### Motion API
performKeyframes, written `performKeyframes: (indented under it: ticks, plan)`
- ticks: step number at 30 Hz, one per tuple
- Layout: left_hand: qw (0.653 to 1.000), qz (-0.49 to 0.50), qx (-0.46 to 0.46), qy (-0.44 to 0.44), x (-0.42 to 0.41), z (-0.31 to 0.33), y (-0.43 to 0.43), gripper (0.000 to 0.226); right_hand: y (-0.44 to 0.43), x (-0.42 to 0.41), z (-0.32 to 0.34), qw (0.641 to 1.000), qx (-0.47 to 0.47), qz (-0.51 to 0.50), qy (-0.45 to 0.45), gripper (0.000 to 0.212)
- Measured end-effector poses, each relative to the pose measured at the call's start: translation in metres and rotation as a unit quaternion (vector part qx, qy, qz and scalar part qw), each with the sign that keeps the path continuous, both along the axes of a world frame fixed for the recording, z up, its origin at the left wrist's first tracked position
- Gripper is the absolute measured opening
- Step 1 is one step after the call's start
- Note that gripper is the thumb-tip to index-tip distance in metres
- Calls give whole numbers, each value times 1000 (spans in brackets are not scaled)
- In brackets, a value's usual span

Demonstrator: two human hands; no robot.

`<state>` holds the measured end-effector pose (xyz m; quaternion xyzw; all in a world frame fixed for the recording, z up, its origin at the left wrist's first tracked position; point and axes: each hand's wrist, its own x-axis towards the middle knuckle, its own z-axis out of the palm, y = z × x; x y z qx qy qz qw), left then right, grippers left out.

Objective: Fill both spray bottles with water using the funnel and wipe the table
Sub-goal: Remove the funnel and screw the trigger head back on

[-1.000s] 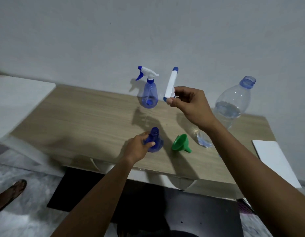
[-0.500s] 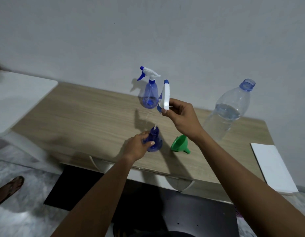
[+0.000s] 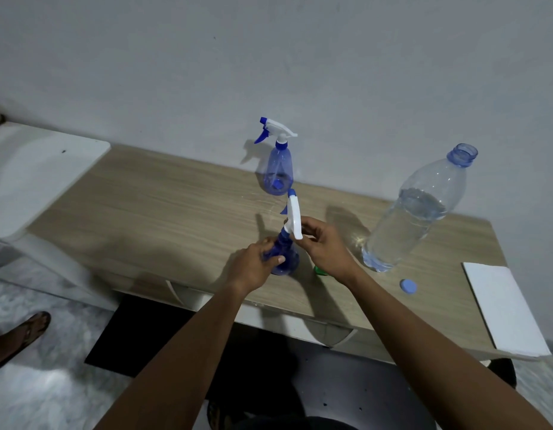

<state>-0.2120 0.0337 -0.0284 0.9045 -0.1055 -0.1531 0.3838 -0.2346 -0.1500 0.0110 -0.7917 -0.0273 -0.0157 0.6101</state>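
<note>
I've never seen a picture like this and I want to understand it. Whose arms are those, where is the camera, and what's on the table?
Those are a person's two bare arms, no machine. The camera sits on the person's head and looks down, so you see what they see. The left hand grips the near spray bottle, standing on the wooden table. The fingers of the right hand pinch its white spray top at the bottle's neck; whether it is screwed on, I cannot tell. Behind stands a second spray bottle with its top on. To the right is a big open water bottle, partly full, with a blue cap lying near it. A green funnel peeks out behind the right hand, and a flat white sheet lies at the table's right end.
</note>
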Motion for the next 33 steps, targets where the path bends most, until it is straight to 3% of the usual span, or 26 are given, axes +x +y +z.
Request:
performKeyframes:
  ticks: [14, 33]
  plan:
    - [999, 10, -34, 21, -5, 13, -3, 43, -1, 2, -12, 1000, -29, 8, -5, 26]
    - [999, 10, -34, 18, -6, 16, -3, 46, -3, 12, -3, 962, -266, 53, -17, 27]
